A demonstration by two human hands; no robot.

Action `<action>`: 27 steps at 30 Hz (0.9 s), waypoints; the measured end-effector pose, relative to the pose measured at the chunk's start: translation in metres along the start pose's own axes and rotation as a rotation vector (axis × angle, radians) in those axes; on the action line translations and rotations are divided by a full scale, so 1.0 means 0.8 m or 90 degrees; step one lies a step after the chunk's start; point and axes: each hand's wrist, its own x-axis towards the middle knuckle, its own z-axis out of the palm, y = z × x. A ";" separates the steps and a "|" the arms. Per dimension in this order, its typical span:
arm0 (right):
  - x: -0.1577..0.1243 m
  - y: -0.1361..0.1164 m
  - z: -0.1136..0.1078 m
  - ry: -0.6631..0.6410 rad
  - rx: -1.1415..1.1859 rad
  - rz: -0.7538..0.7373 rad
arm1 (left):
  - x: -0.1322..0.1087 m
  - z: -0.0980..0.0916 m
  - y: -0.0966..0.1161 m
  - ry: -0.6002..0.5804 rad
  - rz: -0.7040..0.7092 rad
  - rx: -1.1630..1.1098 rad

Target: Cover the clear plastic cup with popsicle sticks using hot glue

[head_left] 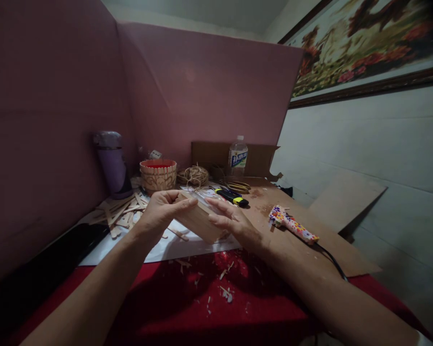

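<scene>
Fingers (pixel 186 205) — L (pixel 159 210) pinching wood pc (pixel 198 224) — R (pixel 242 227) touching.

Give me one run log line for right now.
left hand: gripping wooden piece; right hand: against same piece; glue gun: on brown board

2 bare forearms (pixel 104 274) show, the right with a pale sleeve (pixel 422 339).

Before you: pale oblong wooden piece (pixel 199 224) | left: pale flat wooden sticks (pixel 112 225) | behind those: purple cylindrical flask (pixel 112 166) | right: multicoloured pistol-shaped glue gun (pixel 292 224) on flat brown board (pixel 332 238)
</scene>
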 end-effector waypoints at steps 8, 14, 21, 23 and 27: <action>0.001 0.001 0.000 -0.005 0.010 -0.017 | 0.001 -0.001 -0.001 0.003 -0.002 -0.002; 0.002 0.005 -0.001 0.001 0.002 -0.014 | 0.001 -0.001 -0.001 0.004 -0.008 -0.001; 0.000 0.005 0.000 -0.012 0.014 0.018 | 0.003 -0.001 -0.002 0.003 -0.004 0.004; 0.000 0.007 0.000 -0.014 0.022 0.035 | 0.004 -0.003 -0.004 0.003 -0.001 0.013; 0.000 0.008 0.000 -0.004 0.012 0.048 | 0.003 -0.003 -0.005 0.001 -0.026 0.026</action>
